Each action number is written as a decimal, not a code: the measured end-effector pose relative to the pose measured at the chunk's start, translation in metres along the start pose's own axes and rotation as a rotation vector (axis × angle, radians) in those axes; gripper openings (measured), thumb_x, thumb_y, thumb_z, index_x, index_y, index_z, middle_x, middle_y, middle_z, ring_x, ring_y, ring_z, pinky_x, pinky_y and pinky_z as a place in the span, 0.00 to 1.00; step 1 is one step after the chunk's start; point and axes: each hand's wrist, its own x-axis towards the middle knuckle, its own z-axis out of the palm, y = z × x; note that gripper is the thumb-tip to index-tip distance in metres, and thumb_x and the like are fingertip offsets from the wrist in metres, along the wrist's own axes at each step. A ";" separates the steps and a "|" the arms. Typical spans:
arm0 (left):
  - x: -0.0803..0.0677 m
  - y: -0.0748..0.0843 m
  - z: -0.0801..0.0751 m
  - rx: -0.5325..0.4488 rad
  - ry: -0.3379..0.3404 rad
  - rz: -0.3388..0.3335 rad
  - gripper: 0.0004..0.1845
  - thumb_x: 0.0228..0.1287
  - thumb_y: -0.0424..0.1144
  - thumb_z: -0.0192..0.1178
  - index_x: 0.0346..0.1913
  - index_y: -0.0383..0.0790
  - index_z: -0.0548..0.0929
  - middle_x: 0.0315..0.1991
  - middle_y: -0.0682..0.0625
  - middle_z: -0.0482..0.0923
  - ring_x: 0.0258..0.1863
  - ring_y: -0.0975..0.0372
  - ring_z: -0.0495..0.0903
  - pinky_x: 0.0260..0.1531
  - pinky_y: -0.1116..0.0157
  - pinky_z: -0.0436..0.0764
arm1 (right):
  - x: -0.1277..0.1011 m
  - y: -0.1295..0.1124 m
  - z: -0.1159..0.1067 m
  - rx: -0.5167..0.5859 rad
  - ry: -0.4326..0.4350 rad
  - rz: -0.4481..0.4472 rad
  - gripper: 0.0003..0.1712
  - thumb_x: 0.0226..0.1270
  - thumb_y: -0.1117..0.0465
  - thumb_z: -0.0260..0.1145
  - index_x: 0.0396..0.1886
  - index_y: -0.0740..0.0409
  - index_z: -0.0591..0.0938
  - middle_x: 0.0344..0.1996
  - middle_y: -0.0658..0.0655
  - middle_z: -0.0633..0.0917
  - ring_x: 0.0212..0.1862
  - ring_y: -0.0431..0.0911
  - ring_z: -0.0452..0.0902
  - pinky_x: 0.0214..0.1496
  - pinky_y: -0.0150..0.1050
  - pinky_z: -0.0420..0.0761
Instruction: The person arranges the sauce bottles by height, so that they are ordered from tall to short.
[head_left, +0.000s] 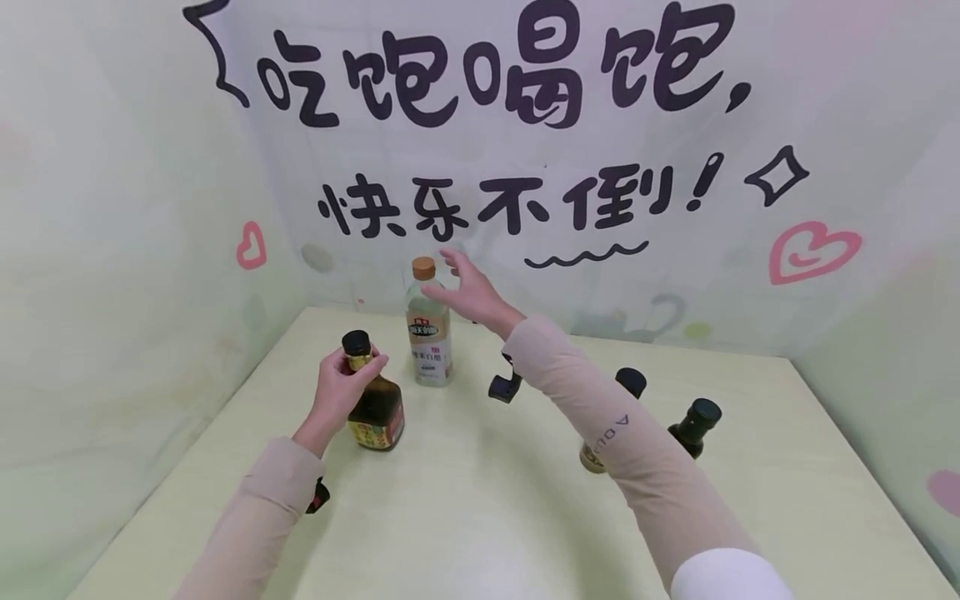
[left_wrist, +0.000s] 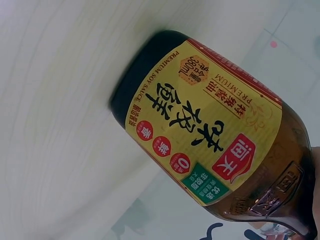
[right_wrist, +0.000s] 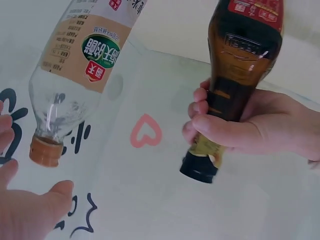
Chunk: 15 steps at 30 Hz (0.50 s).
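Backdrop (head_left: 480, 167), upper centre of the head view: large black characters "吃饱喝饱," with "快乐不倒!" on the line below; soy sauce bottle (left_wrist: 210, 135), centre of the left wrist view: yellow label printed "PREMIUM SOY SAUCE", "PREMIUM", "380mL", large characters "味极鲜", a red logo with "海天", three red discs, the lowest showing "0"; vinegar bottle (right_wrist: 85, 55), upper left of the right wrist view: tan label with a green oval and white characters, seen upside down, too tilted to read surely; the same bottle (head_left: 429, 337) mid-frame in the head view shows "白醋" faintly; right sleeve (head_left: 611, 425), centre right of the head view: letters "A D U" along the forearm.
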 end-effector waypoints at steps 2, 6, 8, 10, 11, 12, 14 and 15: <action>0.000 0.001 0.000 0.002 -0.002 0.010 0.19 0.57 0.47 0.60 0.43 0.36 0.73 0.42 0.44 0.73 0.39 0.57 0.70 0.43 0.62 0.71 | -0.006 -0.001 -0.004 -0.004 0.007 -0.006 0.41 0.60 0.51 0.62 0.69 0.48 0.53 0.67 0.53 0.57 0.66 0.48 0.53 0.61 0.46 0.61; 0.002 0.002 -0.001 0.009 -0.006 0.025 0.19 0.57 0.48 0.60 0.43 0.36 0.74 0.42 0.45 0.73 0.39 0.57 0.70 0.42 0.62 0.71 | -0.020 -0.006 -0.011 -0.011 0.006 -0.034 0.41 0.60 0.53 0.62 0.69 0.49 0.53 0.66 0.53 0.58 0.65 0.47 0.53 0.61 0.46 0.61; 0.003 0.001 -0.002 0.012 -0.001 0.027 0.18 0.57 0.47 0.60 0.43 0.37 0.74 0.41 0.46 0.73 0.39 0.57 0.70 0.42 0.63 0.71 | -0.029 -0.009 -0.013 -0.023 -0.004 -0.055 0.41 0.60 0.53 0.62 0.68 0.49 0.53 0.66 0.52 0.58 0.65 0.46 0.54 0.61 0.46 0.61; 0.002 0.002 -0.002 0.009 0.007 0.021 0.17 0.58 0.46 0.60 0.42 0.37 0.74 0.41 0.46 0.72 0.39 0.57 0.70 0.42 0.62 0.71 | -0.040 -0.013 -0.016 -0.033 -0.014 -0.083 0.40 0.59 0.54 0.63 0.68 0.49 0.54 0.66 0.52 0.59 0.65 0.46 0.54 0.61 0.46 0.61; 0.002 0.001 -0.001 0.013 0.008 0.022 0.16 0.58 0.46 0.59 0.43 0.37 0.73 0.42 0.45 0.72 0.39 0.57 0.70 0.42 0.62 0.71 | -0.045 -0.014 -0.017 -0.040 -0.020 -0.101 0.40 0.59 0.55 0.63 0.68 0.50 0.54 0.66 0.52 0.60 0.65 0.46 0.55 0.61 0.46 0.61; 0.001 0.001 -0.001 0.009 0.008 0.018 0.16 0.58 0.45 0.59 0.42 0.37 0.73 0.42 0.45 0.72 0.39 0.57 0.70 0.42 0.62 0.71 | -0.051 -0.015 -0.019 -0.053 -0.025 -0.122 0.40 0.59 0.55 0.63 0.68 0.50 0.55 0.65 0.52 0.60 0.65 0.46 0.55 0.62 0.45 0.60; 0.000 0.001 0.000 0.003 0.007 0.011 0.17 0.58 0.46 0.59 0.42 0.37 0.73 0.42 0.45 0.72 0.39 0.57 0.70 0.42 0.62 0.71 | -0.064 -0.016 -0.025 -0.070 -0.031 -0.166 0.39 0.59 0.57 0.63 0.67 0.53 0.56 0.65 0.53 0.61 0.64 0.46 0.56 0.62 0.44 0.60; -0.001 0.001 0.001 0.003 0.005 0.008 0.17 0.58 0.46 0.59 0.43 0.37 0.73 0.42 0.45 0.72 0.40 0.57 0.70 0.43 0.61 0.71 | -0.071 -0.015 -0.028 -0.075 -0.031 -0.185 0.38 0.59 0.58 0.63 0.67 0.54 0.56 0.64 0.53 0.62 0.64 0.47 0.57 0.62 0.44 0.59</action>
